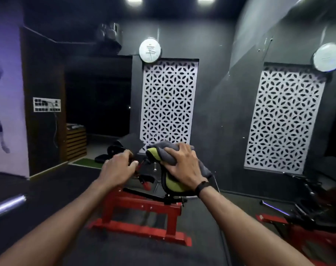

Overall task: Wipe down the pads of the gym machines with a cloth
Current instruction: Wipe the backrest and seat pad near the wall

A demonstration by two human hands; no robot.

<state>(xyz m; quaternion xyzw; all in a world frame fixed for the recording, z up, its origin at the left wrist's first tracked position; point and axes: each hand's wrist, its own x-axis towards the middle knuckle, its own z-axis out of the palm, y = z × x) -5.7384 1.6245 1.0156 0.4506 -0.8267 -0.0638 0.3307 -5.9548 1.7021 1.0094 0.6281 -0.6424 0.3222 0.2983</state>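
Grey cloth lies under right hand, on green pad.

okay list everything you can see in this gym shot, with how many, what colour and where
cloth: one, grey, on the pad, under the right hand
pad: one, yellow-green with black edge, on the red machine, centre
machine frame: one, red, on the floor, centre
second machine: one, red and black, lower right
lattice panels: two, white, on the dark back wall
round clocks: two, white, above the panels
switch panel: one, white, left wall
wooden box: one, brown, left background
wristband: one, black, right wrist
hands: left grips a machine part; right presses the cloth
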